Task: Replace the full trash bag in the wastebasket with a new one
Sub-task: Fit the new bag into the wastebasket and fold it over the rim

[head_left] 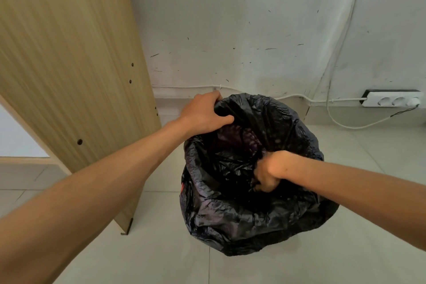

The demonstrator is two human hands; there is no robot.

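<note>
Soft, even light fills the view, moderately bright. The black trash bag (253, 214) shows only a dull sheen on its creases — its inside is nearly lost in dark. A faint shadow lies on the floor (161, 249) beside it. The wooden panel (57, 53) is streaked with blur, and wide-angle bending curves its edges.

Left hand (202, 113) grips the black bag (253, 214) at its far rim; right hand (272, 172) bunches the near rim, on the floor (161, 260).
</note>
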